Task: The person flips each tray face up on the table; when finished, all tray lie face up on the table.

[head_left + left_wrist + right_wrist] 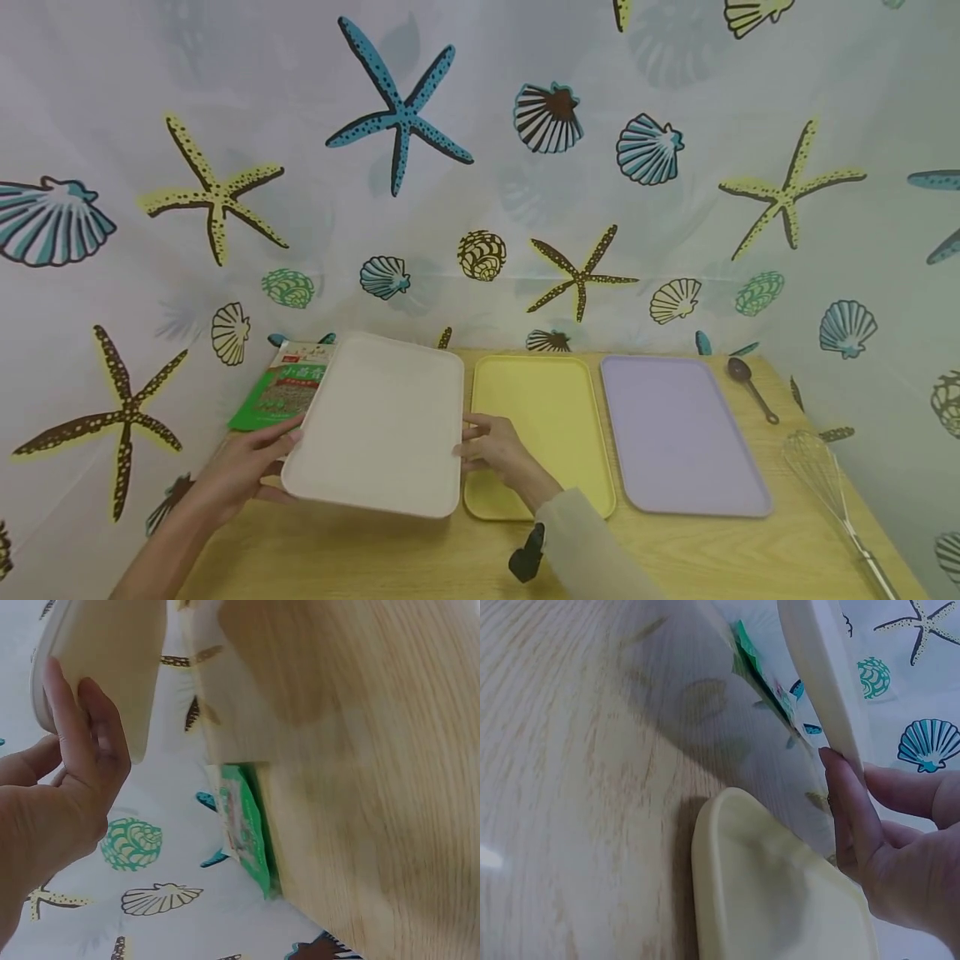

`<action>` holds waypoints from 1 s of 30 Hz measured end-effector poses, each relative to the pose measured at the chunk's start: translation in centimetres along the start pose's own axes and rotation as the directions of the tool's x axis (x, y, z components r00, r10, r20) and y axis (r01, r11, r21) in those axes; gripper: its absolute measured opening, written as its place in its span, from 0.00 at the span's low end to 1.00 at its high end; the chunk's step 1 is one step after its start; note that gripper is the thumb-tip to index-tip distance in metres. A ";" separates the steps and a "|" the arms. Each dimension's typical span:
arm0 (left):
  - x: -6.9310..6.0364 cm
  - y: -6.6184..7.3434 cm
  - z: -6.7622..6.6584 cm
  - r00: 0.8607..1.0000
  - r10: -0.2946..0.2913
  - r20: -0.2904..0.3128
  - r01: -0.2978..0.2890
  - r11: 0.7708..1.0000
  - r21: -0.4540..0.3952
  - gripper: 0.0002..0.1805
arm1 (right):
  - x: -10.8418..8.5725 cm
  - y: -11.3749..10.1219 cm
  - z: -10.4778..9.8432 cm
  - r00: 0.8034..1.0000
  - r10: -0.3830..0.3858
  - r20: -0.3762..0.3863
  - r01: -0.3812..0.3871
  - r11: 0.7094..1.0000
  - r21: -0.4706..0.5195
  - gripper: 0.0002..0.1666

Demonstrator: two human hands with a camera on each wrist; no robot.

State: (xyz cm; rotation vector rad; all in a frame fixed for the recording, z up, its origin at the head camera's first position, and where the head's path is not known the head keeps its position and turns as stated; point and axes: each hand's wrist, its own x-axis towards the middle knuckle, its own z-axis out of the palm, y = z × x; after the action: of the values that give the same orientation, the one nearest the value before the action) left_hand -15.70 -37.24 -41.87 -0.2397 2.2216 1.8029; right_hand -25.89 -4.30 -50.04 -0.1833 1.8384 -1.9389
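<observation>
A white rectangular tray is held up off the wooden table, tilted, between both hands. My left hand grips its left edge; in the left wrist view the fingers lie against the tray's underside. At the opposite edge, my right hand pinches the rim between thumb and fingers, as the right wrist view shows. Below and beside the right hand lies a yellow tray, flat on the table. Behind the left hand, a green and white packet with printed characters lies partly hidden by the white tray.
A lavender tray lies right of the yellow one. Farther right are a dark brown spoon and a wire whisk. A curtain with starfish and shells hangs behind the wooden table and along its sides.
</observation>
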 end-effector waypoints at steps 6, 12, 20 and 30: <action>1.0 -1.1 -0.5 0.998 -0.060 0.024 0.059 0.997 0.049 0.36 | 0.1 0.1 0.0 1.000 0.011 -0.017 -0.011 1.000 0.004 0.37; 1.9 -2.0 -0.9 0.994 -0.111 0.002 0.110 0.987 0.120 0.33 | 0.7 0.4 0.2 0.999 0.003 -0.038 -0.004 1.000 -0.016 0.37; 2.9 -2.4 -0.9 0.990 -0.139 -0.009 0.138 0.969 0.206 0.34 | 1.0 0.1 0.7 0.998 -0.007 -0.058 0.004 0.999 -0.044 0.37; 4.5 -2.4 -1.2 0.989 -0.145 -0.005 0.141 0.952 0.271 0.33 | 1.8 0.6 1.1 0.997 0.010 -0.083 -0.014 0.999 -0.052 0.36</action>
State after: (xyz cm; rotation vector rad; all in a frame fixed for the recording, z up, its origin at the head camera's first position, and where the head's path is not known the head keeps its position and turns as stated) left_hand -19.42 -38.72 -45.33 -0.3199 2.3407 1.4035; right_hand -26.94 -6.04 -50.85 -0.1100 1.9399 -1.9178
